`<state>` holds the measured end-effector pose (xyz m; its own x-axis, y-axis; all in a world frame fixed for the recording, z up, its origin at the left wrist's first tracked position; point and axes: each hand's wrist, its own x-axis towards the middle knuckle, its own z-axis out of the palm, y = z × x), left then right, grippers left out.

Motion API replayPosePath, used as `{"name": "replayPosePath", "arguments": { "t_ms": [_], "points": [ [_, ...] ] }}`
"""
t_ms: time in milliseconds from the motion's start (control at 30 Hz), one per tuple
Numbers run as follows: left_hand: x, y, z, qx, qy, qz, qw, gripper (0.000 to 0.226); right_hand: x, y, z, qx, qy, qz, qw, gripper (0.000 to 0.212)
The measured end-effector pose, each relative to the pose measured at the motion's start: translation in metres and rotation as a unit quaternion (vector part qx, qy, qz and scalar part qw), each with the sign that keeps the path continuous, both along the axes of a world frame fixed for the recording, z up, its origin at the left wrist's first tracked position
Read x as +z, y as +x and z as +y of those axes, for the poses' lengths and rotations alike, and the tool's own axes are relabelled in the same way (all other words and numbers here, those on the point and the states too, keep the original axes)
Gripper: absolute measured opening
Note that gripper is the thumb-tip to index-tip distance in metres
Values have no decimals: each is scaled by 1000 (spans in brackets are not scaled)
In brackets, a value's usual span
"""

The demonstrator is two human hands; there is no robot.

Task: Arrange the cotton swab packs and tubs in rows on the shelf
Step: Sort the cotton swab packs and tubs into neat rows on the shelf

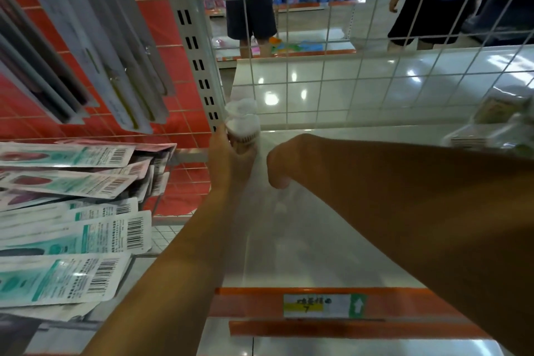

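white shelf (318,182) backed by wire grid fills the middle of the frame. left hand (228,159) grips a cotton swab tub (242,127) at the far left corner, likely starting a row there; right hand (278,165) curls empty just beside it.

Tub (242,124): on the shelf (312,211), far left corner, against the wire grid (346,72).
Left hand (228,159): around the tub.
Right hand (281,166): just right.
Flat packs (72,211): left of shelf.

Clear swab tub (242,127) upright, shelf (318,211) back-left
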<state>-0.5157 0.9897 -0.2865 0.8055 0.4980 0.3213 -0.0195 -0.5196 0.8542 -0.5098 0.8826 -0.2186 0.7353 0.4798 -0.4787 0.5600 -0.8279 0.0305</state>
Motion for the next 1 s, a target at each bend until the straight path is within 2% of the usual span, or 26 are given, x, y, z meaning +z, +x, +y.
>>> {"name": "replayPosePath", "arguments": {
  "t_ms": [200,300,400,500,533,667,800,1000],
  "points": [
    [2,2,2,-14,8,6,1000,50,-6,-2,-4,0,33,-18,999,27],
    [-1,2,3,-9,16,7,1000,52,6,-2,-8,1,39,12,999,30],
    [8,-2,1,2,46,-19,999,43,10,-5,-12,3,59,6,998,30],
    [22,-9,-5,-2,92,-67,993,27,6,-7,-20,20,68,-44,996,25],
    [25,-15,-8,1,105,-69,992,28,6,-9,-23,24,72,-58,995,22],
    [33,-36,-26,3,204,-5,979,58,11,-17,-46,41,101,-124,986,23],
    [46,-50,-53,-30,259,53,964,58,11,-24,-73,59,144,-199,968,33],
    [44,-59,-94,-57,335,55,939,48,16,-38,-128,56,176,-255,949,30]
  ]
}}
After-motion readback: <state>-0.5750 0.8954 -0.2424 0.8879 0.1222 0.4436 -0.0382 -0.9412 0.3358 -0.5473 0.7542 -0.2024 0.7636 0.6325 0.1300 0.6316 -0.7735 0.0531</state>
